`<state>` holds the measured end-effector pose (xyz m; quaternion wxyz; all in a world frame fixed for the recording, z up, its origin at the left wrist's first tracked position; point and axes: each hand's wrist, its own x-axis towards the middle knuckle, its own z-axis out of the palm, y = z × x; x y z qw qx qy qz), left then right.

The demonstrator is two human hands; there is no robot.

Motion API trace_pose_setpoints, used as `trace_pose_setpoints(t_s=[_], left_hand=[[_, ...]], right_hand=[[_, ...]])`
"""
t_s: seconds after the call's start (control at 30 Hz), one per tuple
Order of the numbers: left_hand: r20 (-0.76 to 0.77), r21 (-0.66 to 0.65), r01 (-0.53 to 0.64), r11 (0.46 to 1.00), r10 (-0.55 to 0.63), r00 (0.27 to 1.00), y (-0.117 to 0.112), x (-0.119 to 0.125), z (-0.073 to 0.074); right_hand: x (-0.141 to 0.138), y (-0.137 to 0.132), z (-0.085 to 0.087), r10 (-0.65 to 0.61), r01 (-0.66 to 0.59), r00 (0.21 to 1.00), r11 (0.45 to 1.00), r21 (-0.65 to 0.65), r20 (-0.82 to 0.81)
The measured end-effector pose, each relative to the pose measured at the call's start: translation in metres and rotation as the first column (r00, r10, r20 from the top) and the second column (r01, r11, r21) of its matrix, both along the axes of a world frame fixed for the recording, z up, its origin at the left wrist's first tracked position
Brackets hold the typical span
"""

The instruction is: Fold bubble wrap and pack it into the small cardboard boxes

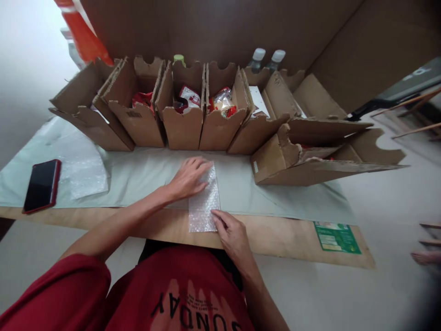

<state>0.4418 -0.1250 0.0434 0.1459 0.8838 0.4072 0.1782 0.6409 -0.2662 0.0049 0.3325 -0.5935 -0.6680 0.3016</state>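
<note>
The wrap (204, 210), a clear bubbly strip, lies at the near middle of the tabletop (268, 234), partly on the cloth (237, 195) and partly on bare wood, close in front of the person; taking it as the clock's centre, everything else sits around it. The left hand (191, 178) is at eleven o'clock, its grip open, fingers spread over the wrap's far end, probably to keep so light a strip flat. The right hand (234, 232) is at four o'clock, fingertips on the right edge, likely steadying it from the opposite side; whether that grip pinches or merely presses, I cannot tell. From ten to two o'clock stand cardboard boxes (182, 128), open upward, which seems to leave their packets (189, 98) in easy reach. Another box (296, 172) stands askew between two and three o'clock, apart from the hands. A second, larger sheet (84, 163) lies towards ten o'clock, and the phone (42, 186) at nine, both apparently set aside so the middle stays free for handwork.
</note>
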Motion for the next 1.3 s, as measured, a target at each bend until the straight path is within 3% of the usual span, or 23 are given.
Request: trace_pose_setpoints(t_s=[0.07,0.17,0.27,0.37,0.43,0.53,0.6,0.67,0.73,0.83,0.93,1.03,1.13,1.3], left_hand=[[0.086,-0.039,0.093,0.995,-0.09,0.992,-0.043,-0.016,-0.014],[0.136,-0.013,0.125,0.992,-0.122,0.983,-0.102,-0.031,-0.028],[0.198,0.042,0.057,0.997,-0.064,0.978,-0.126,-0.027,-0.037],[0.269,-0.04,-0.093,0.995,0.1,0.958,-0.116,-0.017,-0.042],[0.251,-0.138,-0.173,0.975,0.203,0.946,-0.102,-0.014,-0.041],[0.169,-0.237,-0.237,0.942,0.281,0.945,-0.085,-0.014,-0.039],[0.114,-0.266,-0.267,0.926,0.305,0.945,-0.079,-0.013,-0.038],[0.075,-0.253,-0.288,0.923,0.316,0.946,-0.077,-0.011,-0.04],[0.059,-0.213,-0.296,0.931,0.315,0.947,-0.078,-0.008,-0.042],[0.07,-0.114,-0.318,0.941,0.327,0.943,-0.082,-0.007,-0.044],[0.152,0.043,-0.328,0.944,0.318,0.936,-0.09,-0.013,-0.042],[0.191,0.143,-0.213,0.966,0.184,0.964,-0.1,-0.022,-0.037],[0.206,0.101,-0.12,0.988,0.097,0.974,-0.106,-0.026,-0.037],[0.261,-0.017,-0.22,0.975,0.217,0.941,-0.099,-0.022,-0.04]], right_hand=[[0.0,0.0,0.001,-0.015,0.014,0.999,0.999,-0.03,-0.031],[0.001,0.001,0.006,-0.056,0.027,0.982,0.987,-0.161,-0.181],[0.003,0.001,0.011,-0.097,0.0,0.933,0.963,-0.27,-0.346],[0.007,-0.003,0.013,-0.128,-0.004,0.905,0.951,-0.31,-0.405],[0.011,-0.01,0.012,-0.163,0.058,0.91,0.96,-0.274,-0.38],[0.014,-0.018,0.012,-0.182,0.177,0.96,0.983,-0.041,-0.215],[0.012,-0.017,0.012,-0.091,0.095,0.995,0.977,0.191,-0.03],[0.008,-0.009,0.011,0.029,-0.091,0.981,0.941,0.326,0.19],[0.005,0.002,0.008,0.109,-0.248,0.917,0.91,0.333,0.384],[0.003,0.019,0.001,0.169,-0.365,0.821,0.889,0.276,0.545],[0.005,0.027,-0.004,0.174,-0.386,0.81,0.877,0.286,0.56],[0.005,0.028,-0.003,0.186,-0.371,0.846,0.879,0.301,0.5],[0.002,0.029,0.003,0.207,-0.338,0.888,0.899,0.277,0.412],[0.0,0.033,0.012,0.102,-0.187,0.958,0.932,0.312,0.27]])
